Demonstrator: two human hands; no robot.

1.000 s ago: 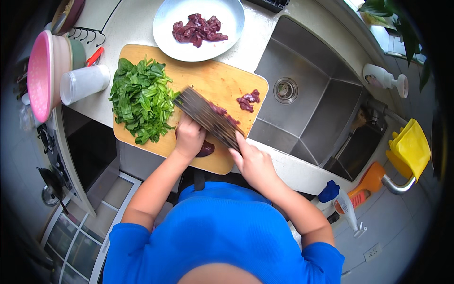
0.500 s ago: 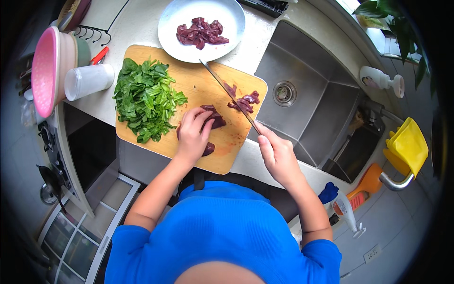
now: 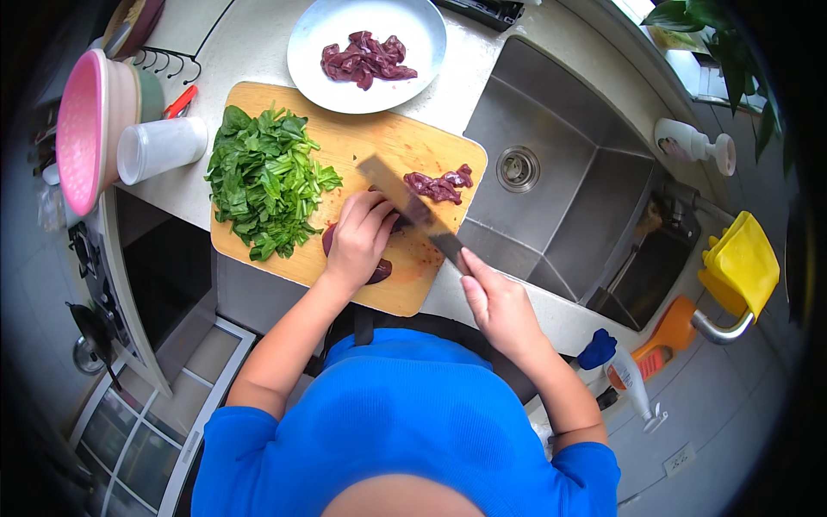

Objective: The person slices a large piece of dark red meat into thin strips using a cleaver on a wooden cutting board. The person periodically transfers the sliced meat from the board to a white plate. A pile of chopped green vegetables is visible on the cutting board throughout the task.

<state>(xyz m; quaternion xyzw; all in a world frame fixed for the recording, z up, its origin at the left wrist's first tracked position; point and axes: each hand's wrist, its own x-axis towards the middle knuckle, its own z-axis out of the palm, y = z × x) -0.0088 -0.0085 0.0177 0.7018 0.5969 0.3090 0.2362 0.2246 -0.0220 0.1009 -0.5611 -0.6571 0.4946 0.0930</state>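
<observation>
My right hand [image 3: 501,303] grips the handle of a kitchen knife [image 3: 401,196]. Its broad blade lies across the board beside my left fingertips, blurred a little and covering part of the meat. With bent fingers, my left hand [image 3: 357,239] holds down a dark red piece of meat that looks like liver [image 3: 379,272]; most of it is hidden under the hand and blade. Cut liver slices [image 3: 441,183] lie to the right of the blade. A pile of chopped leafy greens [image 3: 263,181] covers the left of the wooden cutting board [image 3: 345,289].
Beyond the board, a white plate [image 3: 314,43] holds more liver slices, its near rim over the board's edge. A steel sink [image 3: 568,207] adjoins on the right. A translucent plastic cup [image 3: 164,148] and a pink basin [image 3: 79,129] stand left. Yellow gloves [image 3: 745,263] hang at far right.
The knife has moved left from the cut slices to the liver by my left fingers, its blade now showing its broad side. My left hand has barely shifted.
</observation>
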